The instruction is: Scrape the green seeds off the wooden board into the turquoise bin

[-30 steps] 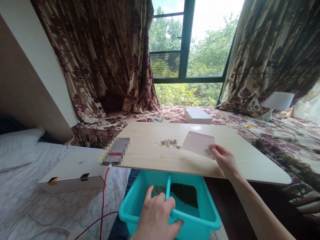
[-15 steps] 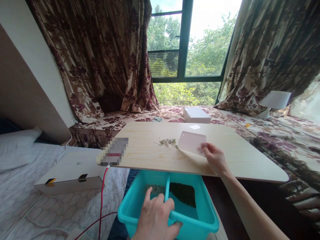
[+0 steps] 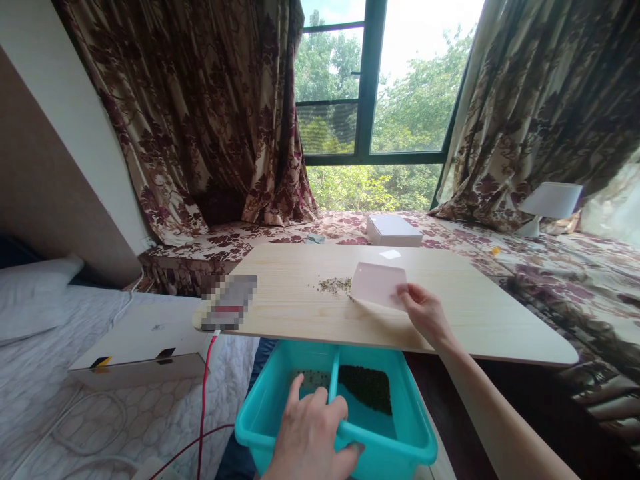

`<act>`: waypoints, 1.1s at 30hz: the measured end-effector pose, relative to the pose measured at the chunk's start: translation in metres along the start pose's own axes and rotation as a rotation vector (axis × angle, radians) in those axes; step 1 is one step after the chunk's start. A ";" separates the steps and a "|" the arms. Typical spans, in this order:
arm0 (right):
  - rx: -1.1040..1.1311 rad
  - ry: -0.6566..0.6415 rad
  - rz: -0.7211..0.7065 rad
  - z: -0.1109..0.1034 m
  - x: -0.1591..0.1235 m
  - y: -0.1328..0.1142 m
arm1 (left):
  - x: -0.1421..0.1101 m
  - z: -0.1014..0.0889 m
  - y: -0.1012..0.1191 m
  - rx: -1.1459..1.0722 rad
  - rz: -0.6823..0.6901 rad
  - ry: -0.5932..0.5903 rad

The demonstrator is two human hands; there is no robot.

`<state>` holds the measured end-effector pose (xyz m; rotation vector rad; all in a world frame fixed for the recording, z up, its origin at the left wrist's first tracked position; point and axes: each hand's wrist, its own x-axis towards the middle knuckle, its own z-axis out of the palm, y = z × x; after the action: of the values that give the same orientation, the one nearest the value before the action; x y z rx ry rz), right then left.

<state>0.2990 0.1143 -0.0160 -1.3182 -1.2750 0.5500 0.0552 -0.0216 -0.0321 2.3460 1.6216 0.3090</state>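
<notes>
My right hand pinches the near right corner of a thin, translucent plastic scraper above the wooden tabletop. The scraper's left edge meets a loose scatter of small greenish-brown, seed-like grains. Below the table edge, my left hand grips the divider of a turquoise two-part bin, index finger stretched into the left compartment. A heap of dark grains lies in the right compartment. Some sparse grains show in the left one, partly hidden by my fingers.
A pixelated phone-like device lies at the tabletop's left end, with a red cable hanging down. A white box rests on the bed at left. Another white box and a lamp stand by the window.
My right hand and the scraper have shifted slightly left, pushing up against the right side of the scattered grains. My left hand and the bin look unmoved.
</notes>
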 end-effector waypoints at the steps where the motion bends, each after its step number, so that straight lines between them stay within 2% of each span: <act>1: 0.003 -0.006 0.001 -0.001 -0.001 -0.001 | 0.000 0.000 0.000 0.001 -0.003 -0.001; 5: 0.003 0.014 0.001 -0.005 -0.001 -0.003 | 0.001 0.000 0.000 -0.003 -0.010 0.005; 13: 0.005 -0.008 -0.002 0.003 -0.001 -0.001 | 0.000 0.003 -0.003 -0.016 0.005 0.034; 24: 0.009 -0.013 0.053 -0.008 -0.010 -0.001 | 0.000 0.000 -0.005 -0.050 -0.016 0.023; 33: 0.006 -0.049 0.050 -0.008 -0.016 0.001 | 0.000 -0.007 -0.010 -0.088 -0.019 0.080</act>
<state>0.3020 0.0979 -0.0212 -1.3418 -1.2824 0.6237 0.0440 -0.0172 -0.0294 2.2787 1.6307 0.4657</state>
